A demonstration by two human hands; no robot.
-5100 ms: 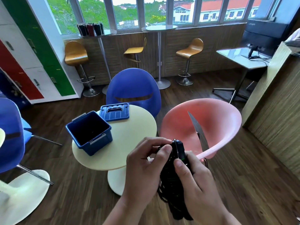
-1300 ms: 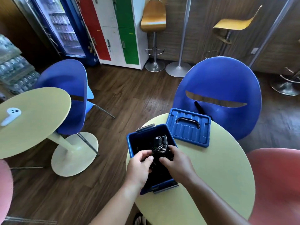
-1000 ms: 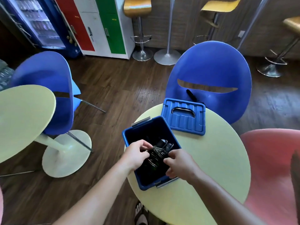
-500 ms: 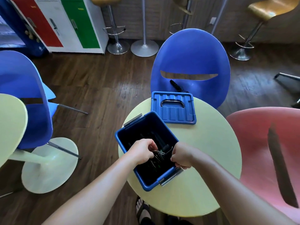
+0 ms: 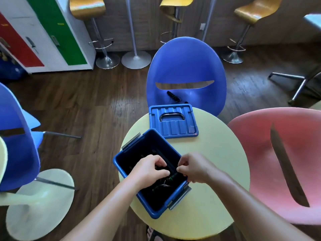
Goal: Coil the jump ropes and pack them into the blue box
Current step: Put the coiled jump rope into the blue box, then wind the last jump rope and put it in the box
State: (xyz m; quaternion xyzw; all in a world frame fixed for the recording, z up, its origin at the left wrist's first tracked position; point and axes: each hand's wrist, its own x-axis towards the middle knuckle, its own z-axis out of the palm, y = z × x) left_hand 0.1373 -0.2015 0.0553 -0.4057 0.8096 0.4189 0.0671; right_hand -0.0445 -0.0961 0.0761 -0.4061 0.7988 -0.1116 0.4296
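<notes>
The open blue box [image 5: 127, 147] stands on the round pale yellow table [image 5: 213, 157], near its left edge. A coiled black jump rope [image 5: 165, 183] lies inside the box, mostly in shadow. My left hand [image 5: 150, 170] reaches into the box with its fingers curled on the rope. My right hand [image 5: 192, 167] is over the box's right rim, fingertips pinching the rope. Another black jump rope [image 5: 174, 96] lies on the seat of the blue chair [image 5: 185, 66] behind the table.
The box's blue lid [image 5: 173, 121] with a metal handle lies flat on the table behind the box. A pink chair [image 5: 278, 162] stands to the right, another blue chair [image 5: 15, 145] to the left. Bar stools and lockers line the back.
The coiled rope went from in front of my chest into the box. Both hands have sunk lower inside the box with it, and the view has shifted to look more directly down.
</notes>
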